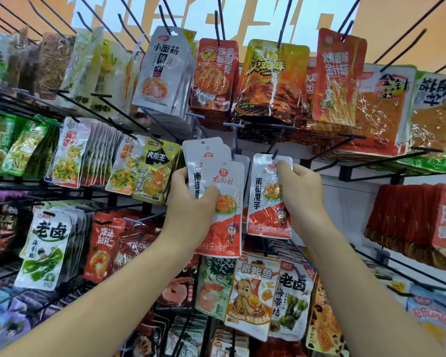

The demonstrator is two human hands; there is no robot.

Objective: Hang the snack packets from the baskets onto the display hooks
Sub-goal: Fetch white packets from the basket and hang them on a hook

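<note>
Packet (pixel 271 197) in the right hand (pixel 303 191) grip sits at the hook (pixel 274 153); slide it fully on, while the left hand (pixel 191 202) clasps spare packets (pixel 214 181) left of the hook.

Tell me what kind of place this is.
Most likely a shop's snack aisle. Rows of black display hooks jut from a wall rack, each loaded with many identical packets. The left hand holds a fan of white-and-red packets while the right hand holds one at a hook.
</note>
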